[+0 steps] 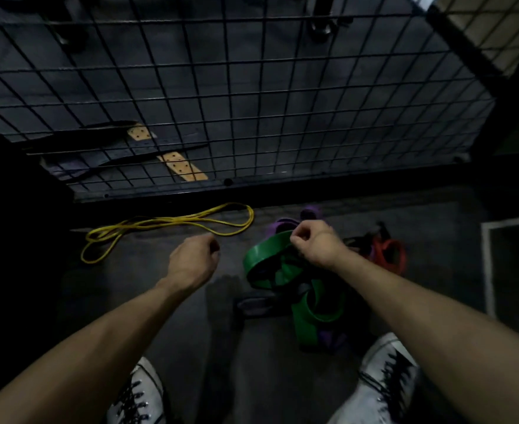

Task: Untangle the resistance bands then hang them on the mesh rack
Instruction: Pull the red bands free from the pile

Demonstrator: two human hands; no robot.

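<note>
Fingers of right hand pinching green band, left hand empty.

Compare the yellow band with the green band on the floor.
The yellow band is thin and cord-like; the green band is wide and flat. The yellow band lies alone, stretched out loosely; the green band is tangled in a pile with other bands. No hand touches the yellow band; the right hand pinches the green band. Both lie below the mesh rack.

A wide green band is being pinched by the right hand over the tangled pile, while the curled left hand is being held empty beside it.
</note>
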